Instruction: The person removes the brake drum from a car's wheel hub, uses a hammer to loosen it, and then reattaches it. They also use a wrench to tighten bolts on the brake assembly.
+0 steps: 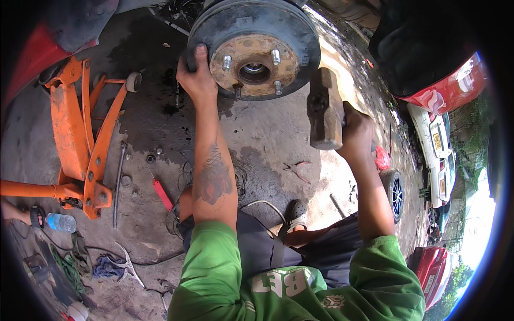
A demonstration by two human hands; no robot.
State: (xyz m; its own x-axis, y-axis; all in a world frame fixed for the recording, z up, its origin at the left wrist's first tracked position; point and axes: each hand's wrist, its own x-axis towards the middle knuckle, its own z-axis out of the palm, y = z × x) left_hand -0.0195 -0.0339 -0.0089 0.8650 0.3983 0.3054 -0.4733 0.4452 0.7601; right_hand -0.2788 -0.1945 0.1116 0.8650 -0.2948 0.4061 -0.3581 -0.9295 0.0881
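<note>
Our right hand [356, 134] wraps the hammer [324, 109], head's long axis near-vertical in view, right of the drum [262, 24]; our nearer left hand [198, 83] pinches the drum's lower-left edge

Sunlight is blowing out far right, patching rough grey concrete floor [262, 140]; left is sitting shaded; fisheye is bending black-rimmed edges.

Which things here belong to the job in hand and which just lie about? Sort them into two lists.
In the job:
Hammer, held in the right fingers
Brake drum, touched by the left fingers

Apparently just lying about:
Long metal bar
Red-handled tool
Pliers
Water bottle
Blue cloth

Orange jack: use unclear.
</note>
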